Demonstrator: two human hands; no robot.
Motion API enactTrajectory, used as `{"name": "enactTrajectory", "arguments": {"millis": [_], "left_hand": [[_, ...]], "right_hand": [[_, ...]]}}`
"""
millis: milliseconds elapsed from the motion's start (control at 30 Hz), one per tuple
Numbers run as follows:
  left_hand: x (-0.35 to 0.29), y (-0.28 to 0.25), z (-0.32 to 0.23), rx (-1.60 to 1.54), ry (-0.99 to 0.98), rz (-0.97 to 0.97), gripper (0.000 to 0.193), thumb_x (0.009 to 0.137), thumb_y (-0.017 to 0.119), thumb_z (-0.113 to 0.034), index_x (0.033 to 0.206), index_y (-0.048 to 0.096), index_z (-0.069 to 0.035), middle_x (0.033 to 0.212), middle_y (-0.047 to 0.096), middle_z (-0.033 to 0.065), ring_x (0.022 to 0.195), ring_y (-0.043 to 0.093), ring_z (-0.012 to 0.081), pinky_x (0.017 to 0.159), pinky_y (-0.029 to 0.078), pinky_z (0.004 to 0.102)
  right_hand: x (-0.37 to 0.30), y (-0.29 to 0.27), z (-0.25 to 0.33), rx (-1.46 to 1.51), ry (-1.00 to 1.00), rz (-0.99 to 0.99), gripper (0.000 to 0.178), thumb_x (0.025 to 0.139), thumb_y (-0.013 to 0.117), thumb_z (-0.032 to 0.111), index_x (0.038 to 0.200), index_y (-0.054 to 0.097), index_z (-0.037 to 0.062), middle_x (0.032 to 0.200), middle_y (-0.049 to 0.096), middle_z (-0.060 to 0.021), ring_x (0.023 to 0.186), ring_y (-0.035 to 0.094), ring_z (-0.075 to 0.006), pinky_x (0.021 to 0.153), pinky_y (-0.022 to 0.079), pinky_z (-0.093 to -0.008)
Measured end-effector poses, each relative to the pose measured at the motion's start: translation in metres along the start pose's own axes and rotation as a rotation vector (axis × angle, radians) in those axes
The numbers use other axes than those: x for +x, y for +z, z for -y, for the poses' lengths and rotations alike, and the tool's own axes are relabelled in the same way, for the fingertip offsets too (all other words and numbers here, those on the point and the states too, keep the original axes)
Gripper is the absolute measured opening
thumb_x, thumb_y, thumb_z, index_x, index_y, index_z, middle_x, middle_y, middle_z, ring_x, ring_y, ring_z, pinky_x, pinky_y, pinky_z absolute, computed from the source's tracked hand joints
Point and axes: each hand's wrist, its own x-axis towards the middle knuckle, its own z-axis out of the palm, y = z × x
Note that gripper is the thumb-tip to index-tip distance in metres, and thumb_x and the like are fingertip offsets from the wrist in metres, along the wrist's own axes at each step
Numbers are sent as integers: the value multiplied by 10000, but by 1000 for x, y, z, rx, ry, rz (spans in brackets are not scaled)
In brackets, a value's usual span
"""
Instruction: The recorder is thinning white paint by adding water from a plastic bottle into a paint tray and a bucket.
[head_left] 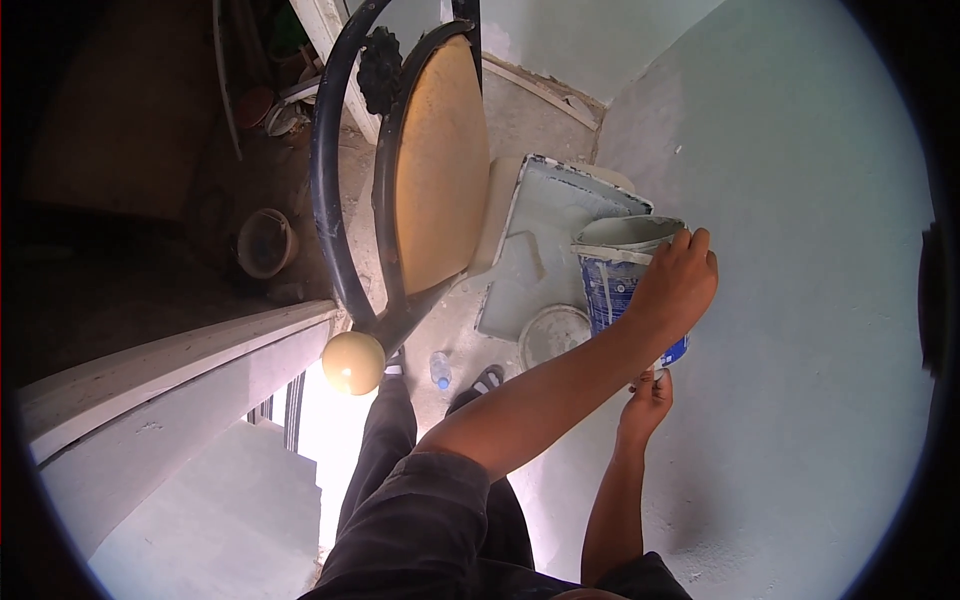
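Note:
A blue and white paint bucket (pixel 608 285), its rim smeared with pale paint, is held up close to the wall on my right. My left hand (pixel 680 278) reaches across and is closed over the bucket's rim. Lower down, my right hand (pixel 648 398) has its fingers curled at the bucket's bottom edge. Beyond and left of the bucket lies a paint-stained grey tray (pixel 508 285), partly covered by it. A round pale lid (pixel 553 338) lies beside the tray. How much paint the bucket holds cannot be made out.
The pale green wall (pixel 800 300) rises along my right. To the left stands a black curved metal frame with a tan panel (pixel 440 165) and a cream ball knob (pixel 353 363). A plastic bottle (pixel 440 370) is near my feet. Another bucket (pixel 267 243) stands in the dark area.

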Motion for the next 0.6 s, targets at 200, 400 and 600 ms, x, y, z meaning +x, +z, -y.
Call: {"name": "enactTrajectory", "arguments": {"millis": [200, 400, 600], "left_hand": [[-1, -3, -13, -33, -19, 17, 72, 717, 639, -7, 781, 615, 15, 939, 533, 148, 919, 550, 252, 776, 519, 328], [-3, -16, -43, -169, 8, 32, 90, 699, 627, 30, 784, 599, 41, 922, 528, 172, 879, 558, 254, 743, 526, 317], [-7, -38, -68, -187, 48, 84, 110, 670, 653, 17, 768, 607, 35, 903, 520, 165, 853, 553, 234, 736, 525, 314]], "right_hand": [[-6, -8, -26, 92, 47, 20, 230, 1002, 599, 232, 838, 572, 73, 716, 545, 36, 646, 455, -54, 600, 355, -226], [-14, 0, -47, 432, 277, -195, 253, 1012, 542, 249, 1133, 609, 37, 1011, 669, -70, 875, 654, -168, 788, 513, -249], [-15, -8, -63, 470, 451, -210, 338, 1007, 527, 297, 1202, 579, 25, 1061, 670, -98, 924, 673, -201, 783, 548, -274]]}}
